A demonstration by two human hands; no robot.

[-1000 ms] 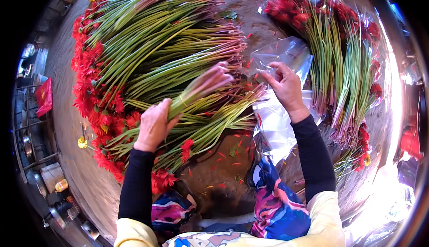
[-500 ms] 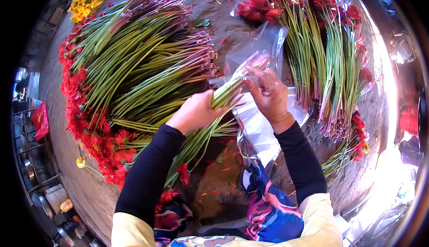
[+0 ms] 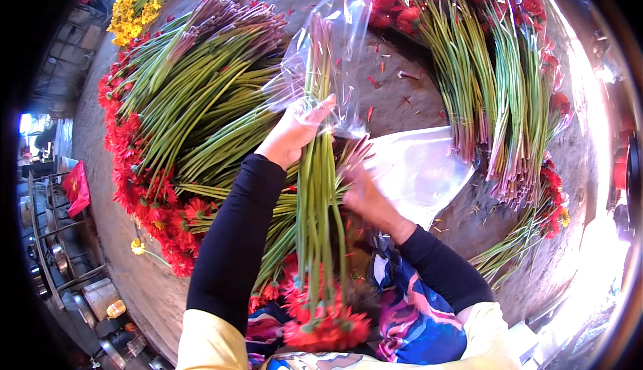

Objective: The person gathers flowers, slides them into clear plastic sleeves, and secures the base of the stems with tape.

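My left hand (image 3: pixel 298 129) is closed round the long green stems of a bunch of red gerberas (image 3: pixel 320 199). The bunch lies lengthwise before me, red heads down by my lap and pinkish stem ends pointing away. Clear plastic film (image 3: pixel 349 68) spreads about the stem ends above my left hand; whether it is wrapped round them or lies behind, I cannot tell. My right hand (image 3: pixel 367 197) is smeared by motion just right of the stems, its fingers unclear. Left of the bunch lies a big heap of loose gerberas (image 3: pixel 214 102), heads outward.
Bunches in clear wrapping (image 3: pixel 469 82) lie at the far right. Flat, whitish plastic sleeves (image 3: pixel 422 172) rest right of my hands. Loose stems with red heads (image 3: pixel 516 243) lie nearer on the right. Yellow flowers (image 3: pixel 127 18) are at the far left. Petals litter the ground.
The bunch has swung from slanting to nearly straight away from me, its heads now by my lap. The film has shifted left with it. My right hand has left the stem ends, moving nearer me.
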